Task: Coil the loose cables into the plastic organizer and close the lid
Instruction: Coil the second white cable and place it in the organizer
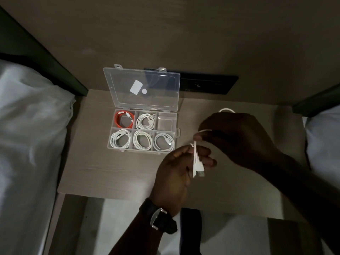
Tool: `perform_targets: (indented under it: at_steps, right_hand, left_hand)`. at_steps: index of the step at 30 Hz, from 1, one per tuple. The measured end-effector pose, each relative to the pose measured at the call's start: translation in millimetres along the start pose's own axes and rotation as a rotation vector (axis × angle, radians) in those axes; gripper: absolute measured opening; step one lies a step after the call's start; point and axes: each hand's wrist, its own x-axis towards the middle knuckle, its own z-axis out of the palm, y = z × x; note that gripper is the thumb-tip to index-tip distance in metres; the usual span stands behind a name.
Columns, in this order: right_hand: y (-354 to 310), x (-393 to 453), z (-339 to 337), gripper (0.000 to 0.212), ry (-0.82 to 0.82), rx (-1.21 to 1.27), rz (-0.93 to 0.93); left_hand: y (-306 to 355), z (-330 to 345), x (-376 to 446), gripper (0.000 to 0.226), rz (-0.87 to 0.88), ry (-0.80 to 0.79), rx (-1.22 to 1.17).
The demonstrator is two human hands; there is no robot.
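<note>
Dim bedside table [114, 173], open organizer [143, 129], both hands pinching white cable [196, 162], beds flanking

A pale wood-grain bedside table [114, 173] is sitting in the middle of the view, its top running from the left bed to the right one. White bedding [31, 137] is lying bunched along the left side, and another white sheet [323, 137] is showing at the right edge. Dark green bed frames [42, 57] are slanting in from both upper corners toward the table. A brown wood-look wall panel [184, 34] is rising behind the table, and a black socket plate [207, 84] is sitting low on it. A black wristwatch [161, 219] with a metal buckle is showing near the bottom, above a light floor [128, 227]
</note>
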Motion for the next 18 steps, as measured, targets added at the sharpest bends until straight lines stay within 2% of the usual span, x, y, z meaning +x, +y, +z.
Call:
perform_targets:
  at_steps: [4, 6, 9, 12, 15, 18]
  right_hand:
    - [19, 11, 15, 0.036, 0.085, 0.142, 0.189]
    - [23, 5, 27, 0.043, 0.042, 0.137, 0.277]
    - [12, -19, 51, 0.049, -0.100, 0.060, 0.264]
    - [-10, -45, 69, 0.033, -0.256, 0.091, 0.226]
    - [-31, -56, 66, 0.026, -0.406, 0.115, 0.149]
    - [-46, -50, 46, 0.018, -0.499, 0.095, 0.113]
  left_hand:
    - [14, 4, -7, 0.023, -0.154, -0.073, -0.316]
    - [23, 2, -6, 0.029, -0.200, -0.081, -0.503]
    - [38, -9, 3, 0.024, -0.097, -0.003, -0.701]
    - [46, -19, 13, 0.024, 0.031, 0.050, -0.802]
    - [40, -23, 20, 0.023, 0.141, 0.107, -0.675]
    - [25, -25, 20, 0.019, 0.239, 0.201, -0.200]
